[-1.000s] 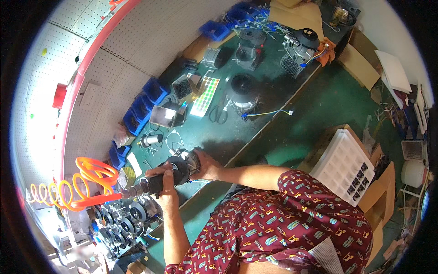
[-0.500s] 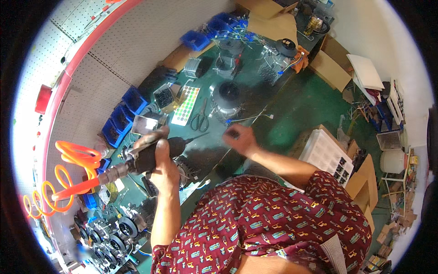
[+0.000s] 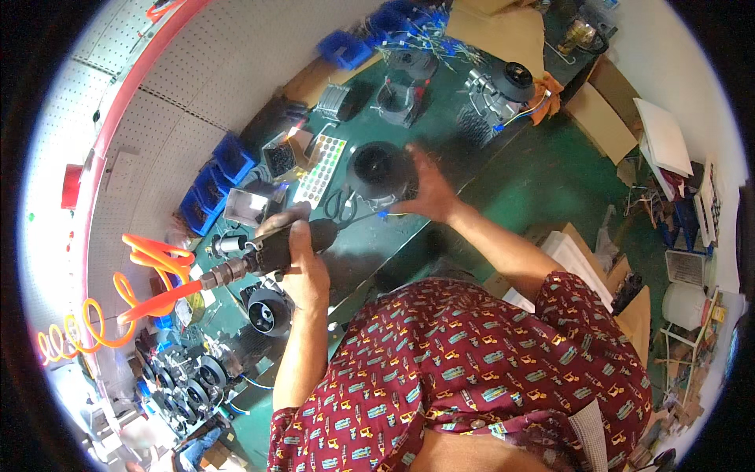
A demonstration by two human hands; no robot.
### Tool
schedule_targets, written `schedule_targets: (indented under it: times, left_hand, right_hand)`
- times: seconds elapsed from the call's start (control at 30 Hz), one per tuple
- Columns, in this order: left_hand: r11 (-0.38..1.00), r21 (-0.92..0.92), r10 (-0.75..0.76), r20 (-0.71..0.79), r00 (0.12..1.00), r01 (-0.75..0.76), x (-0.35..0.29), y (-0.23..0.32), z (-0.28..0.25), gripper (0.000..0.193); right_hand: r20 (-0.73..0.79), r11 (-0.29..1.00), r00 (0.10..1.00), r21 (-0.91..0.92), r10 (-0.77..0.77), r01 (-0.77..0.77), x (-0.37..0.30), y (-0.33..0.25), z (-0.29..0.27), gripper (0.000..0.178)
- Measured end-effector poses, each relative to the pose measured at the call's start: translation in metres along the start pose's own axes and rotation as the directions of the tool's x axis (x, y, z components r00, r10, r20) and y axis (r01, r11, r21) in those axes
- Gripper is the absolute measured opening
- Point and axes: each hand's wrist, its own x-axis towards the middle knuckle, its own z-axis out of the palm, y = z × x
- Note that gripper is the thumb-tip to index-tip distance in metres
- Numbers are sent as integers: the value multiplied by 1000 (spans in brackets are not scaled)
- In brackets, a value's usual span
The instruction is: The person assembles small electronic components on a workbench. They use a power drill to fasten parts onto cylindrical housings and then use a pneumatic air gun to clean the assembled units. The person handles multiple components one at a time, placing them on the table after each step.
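In my left hand [image 3: 305, 258] is a dark air screwdriver [image 3: 270, 253], its fingers wrapped round the body. An orange coiled hose [image 3: 157, 303] runs from its back end. Its long thin bit points right, toward the base of a round black blower unit [image 3: 380, 165]. My right hand [image 3: 434, 191] is cupped against the right side of that unit, thumb and fingers apart along its edge. A blue connector [image 3: 383, 214] lies by the thumb. Black-handled scissors [image 3: 340, 206] rest just left of the unit, beside a sheet of round stickers [image 3: 321, 171].
Blue bins [image 3: 211, 193] line the pegboard wall at left, near an open box of small dark parts [image 3: 280, 157]. Another blower unit [image 3: 269, 311] stands by my left forearm, and one more [image 3: 503, 90] at the back right. Several sit at lower left. Cardboard [image 3: 602, 122] lies at right.
My right hand has moved up to the blower unit and now touches its side. My left hand has shifted slightly right with the screwdriver. The whole view has turned a little.
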Motion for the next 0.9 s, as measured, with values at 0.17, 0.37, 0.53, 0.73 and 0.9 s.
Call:
schedule_targets:
  times: [0.17, 0.37, 0.53, 0.73, 0.9]
  left_hand:
    - [1000, 4, -5, -41, 999, 6, -10, 3, -3, 23]
    - [999, 49, -7, -82, 997, 11, -17, 10, -15, 23]
    - [996, 65, -65, -63, 996, 69, -27, 17, -13, 21]
    - [999, -40, 4, -68, 998, -6, -19, 16, -12, 23]
    - [998, 59, 9, -61, 998, -5, -17, 12, -11, 20]
  right_hand:
    - [82, 948, 996, 315, 25, -50, 12, 47, 52, 106]
    - [133, 954, 987, 274, 90, -124, 7, 5, 47, 97]
    - [118, 962, 990, 251, 78, -106, 5, 14, 51, 99]
    - [136, 948, 982, 271, 132, -165, 8, 0, 41, 99]
    - [112, 956, 990, 270, 89, -116, 10, 8, 43, 99]
